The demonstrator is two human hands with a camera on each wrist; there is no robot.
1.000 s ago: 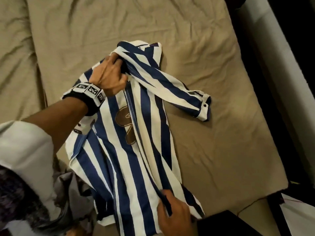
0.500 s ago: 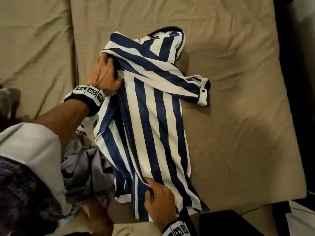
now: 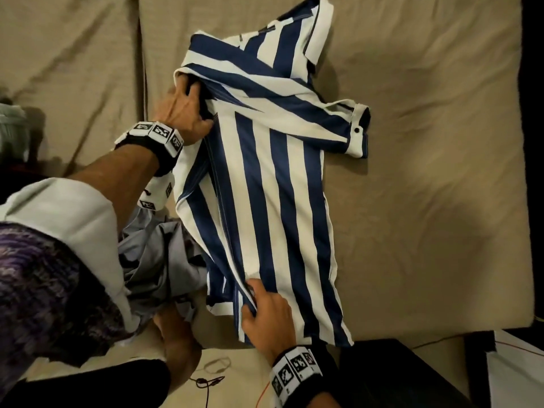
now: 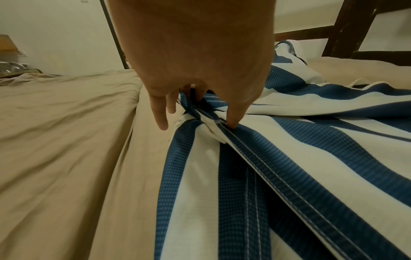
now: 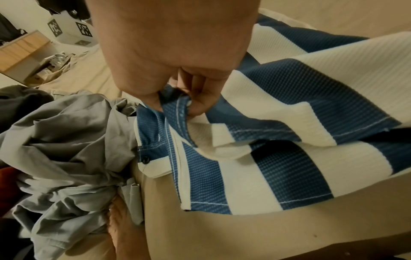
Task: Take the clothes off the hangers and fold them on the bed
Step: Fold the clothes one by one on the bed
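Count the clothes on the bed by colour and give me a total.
Blue and white striped shirt: 1, held by the left hand and the right hand
Grey garment, crumpled: 1
Total: 2

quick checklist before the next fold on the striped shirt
1. Left hand grips the striped shirt at the shoulder end of the fold: ok.
2. Right hand pinches the folded edge near the hem: ok.
3. Sleeve tucked inside the outline: not ok, its cuff juts past the right edge.
4. Shirt clear of the grey garment: not ok, they touch at the left edge.
5. Beige sheet bare to the right for folding: ok.
6. Hanger removed: cannot tell, none in view.
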